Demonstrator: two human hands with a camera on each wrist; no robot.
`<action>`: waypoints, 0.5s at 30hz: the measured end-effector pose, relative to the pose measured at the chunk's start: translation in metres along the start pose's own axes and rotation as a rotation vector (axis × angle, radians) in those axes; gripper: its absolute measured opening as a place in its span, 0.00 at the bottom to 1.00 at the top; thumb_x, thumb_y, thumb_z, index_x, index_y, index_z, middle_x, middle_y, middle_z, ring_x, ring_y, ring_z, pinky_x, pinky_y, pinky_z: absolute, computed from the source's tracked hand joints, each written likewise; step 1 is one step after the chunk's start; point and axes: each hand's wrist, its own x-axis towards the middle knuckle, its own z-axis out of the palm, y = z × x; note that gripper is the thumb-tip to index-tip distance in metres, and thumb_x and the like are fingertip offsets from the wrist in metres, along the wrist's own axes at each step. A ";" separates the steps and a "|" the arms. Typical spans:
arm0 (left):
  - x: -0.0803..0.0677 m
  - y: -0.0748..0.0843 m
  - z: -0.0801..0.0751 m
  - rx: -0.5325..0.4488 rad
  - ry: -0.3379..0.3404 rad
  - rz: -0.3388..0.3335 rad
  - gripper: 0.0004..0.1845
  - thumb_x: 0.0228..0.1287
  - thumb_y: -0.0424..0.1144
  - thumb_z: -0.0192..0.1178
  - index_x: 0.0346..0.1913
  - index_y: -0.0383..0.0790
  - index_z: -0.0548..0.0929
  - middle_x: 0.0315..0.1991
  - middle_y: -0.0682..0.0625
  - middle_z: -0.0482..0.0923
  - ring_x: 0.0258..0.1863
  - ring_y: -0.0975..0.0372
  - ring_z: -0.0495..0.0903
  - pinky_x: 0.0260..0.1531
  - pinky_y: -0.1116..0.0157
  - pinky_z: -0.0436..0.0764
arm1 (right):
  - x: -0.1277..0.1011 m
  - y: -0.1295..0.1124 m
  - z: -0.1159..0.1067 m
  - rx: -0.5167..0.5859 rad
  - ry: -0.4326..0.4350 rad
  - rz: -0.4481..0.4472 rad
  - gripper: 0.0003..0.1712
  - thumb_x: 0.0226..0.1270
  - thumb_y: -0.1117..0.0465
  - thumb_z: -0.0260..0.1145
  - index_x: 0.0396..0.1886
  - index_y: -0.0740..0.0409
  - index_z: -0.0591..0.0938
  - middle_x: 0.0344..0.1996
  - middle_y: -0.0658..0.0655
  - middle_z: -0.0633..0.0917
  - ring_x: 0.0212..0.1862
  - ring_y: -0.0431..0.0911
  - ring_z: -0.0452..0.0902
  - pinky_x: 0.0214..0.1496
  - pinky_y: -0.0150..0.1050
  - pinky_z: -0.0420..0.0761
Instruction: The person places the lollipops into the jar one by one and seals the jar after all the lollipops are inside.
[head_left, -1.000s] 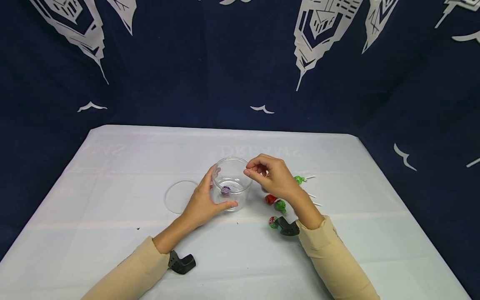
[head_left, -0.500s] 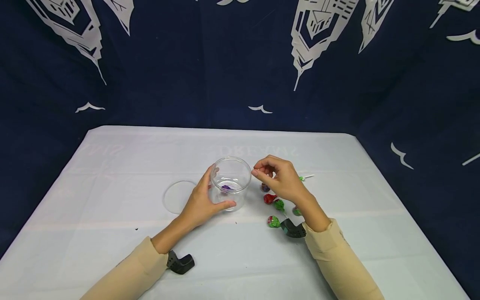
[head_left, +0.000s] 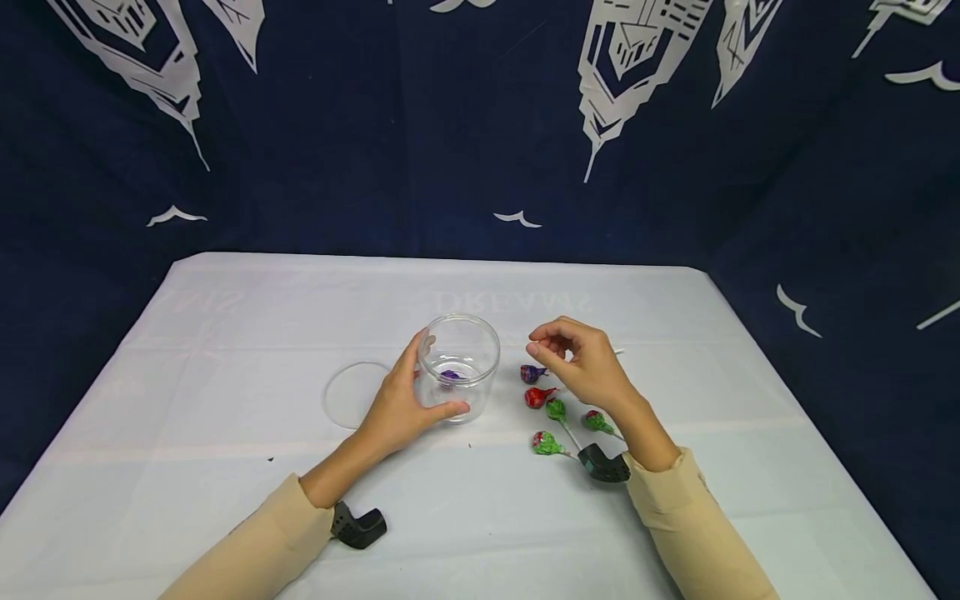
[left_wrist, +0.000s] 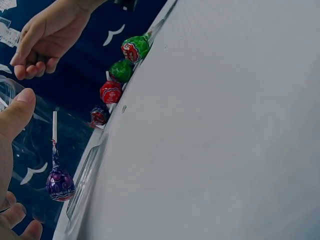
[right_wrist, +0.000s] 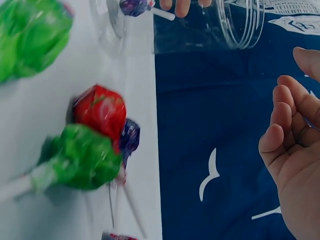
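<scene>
My left hand [head_left: 397,408] grips a clear round jar [head_left: 486,392] from its left side, thumb across the near wall. Inside the jar is one purple-wrapped lollipop [left_wrist: 61,185], its white stick pointing up in the left wrist view. My right hand [head_left: 581,358] hovers right of the jar with loosely bent fingers and nothing between them. Below it lie a purple lollipop [head_left: 530,373], a red lollipop [head_left: 536,397] and a green lollipop [head_left: 556,409]. Nearer me are two green-and-red lollipops [head_left: 546,442]. Behind the right hand a white stick end [head_left: 618,352] shows, its candy hidden.
A thin clear ring-shaped lid [head_left: 327,397] lies on the white table [head_left: 225,350] left of the jar, partly behind my left hand. A dark blue cloth [head_left: 337,150] with white prints hangs behind the table. Black wrist cameras [head_left: 360,528] stick out below both sleeves.
My right hand has drawn away from the jar's rim to the right and slightly toward me, uncovering more lollipops. The left hand keeps its grip on the jar.
</scene>
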 end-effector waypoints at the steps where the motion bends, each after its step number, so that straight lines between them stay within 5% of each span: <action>1: 0.000 0.000 0.000 -0.001 0.000 0.000 0.63 0.42 0.54 0.81 0.78 0.46 0.51 0.74 0.43 0.59 0.64 0.45 0.70 0.62 0.45 0.71 | -0.001 0.001 -0.001 -0.007 -0.001 0.003 0.03 0.65 0.68 0.69 0.38 0.64 0.85 0.28 0.51 0.82 0.31 0.43 0.73 0.32 0.29 0.74; 15: 0.000 -0.001 -0.001 -0.004 -0.010 -0.014 0.64 0.43 0.55 0.80 0.79 0.47 0.50 0.75 0.43 0.58 0.64 0.45 0.70 0.62 0.45 0.70 | -0.010 0.018 -0.018 -0.067 -0.070 0.015 0.03 0.62 0.67 0.72 0.36 0.60 0.87 0.28 0.49 0.83 0.29 0.42 0.72 0.27 0.33 0.72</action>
